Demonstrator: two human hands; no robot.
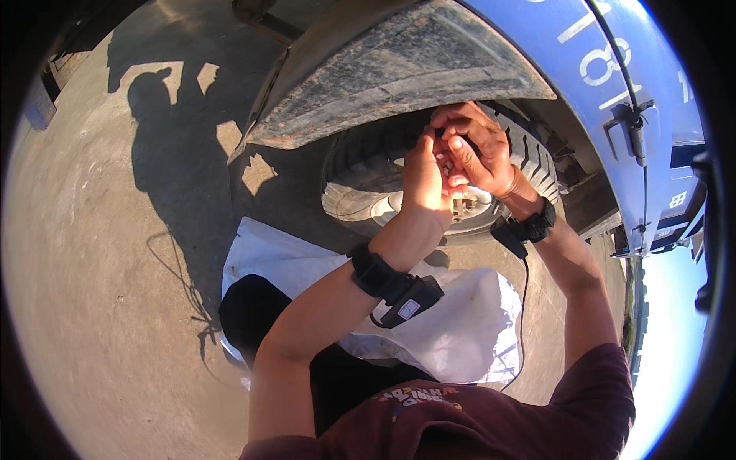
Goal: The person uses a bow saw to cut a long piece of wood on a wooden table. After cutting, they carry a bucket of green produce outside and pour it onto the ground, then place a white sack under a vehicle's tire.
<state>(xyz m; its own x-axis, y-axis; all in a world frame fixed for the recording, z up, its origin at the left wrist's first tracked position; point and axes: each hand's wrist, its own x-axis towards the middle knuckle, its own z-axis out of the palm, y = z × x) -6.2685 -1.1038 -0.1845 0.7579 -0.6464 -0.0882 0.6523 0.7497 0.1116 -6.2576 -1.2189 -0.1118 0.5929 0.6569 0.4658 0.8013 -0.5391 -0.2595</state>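
Observation:
My left hand [424,175] and my right hand [481,146] are close together in front of a black truck tyre [349,165], just below the lower edge of a dirty, scuffed fender [406,77]. The left hand is cupped with its fingers curled inward. Bent over it are the right hand's fingers, its thumb lying across the gap between the two hands. Whatever they hold is too small and too hidden to name. Below the hands the pale wheel hub [469,208] shows in part, behind the left wrist.
A white sheet [291,257] lies on the concrete floor [100,307] under my knees. The blue vehicle body [583,69] rises at the right, with a black door hinge [635,126]. A black cable [524,307] hangs from my right wrist device [529,226]. Shadows cover the floor at left.

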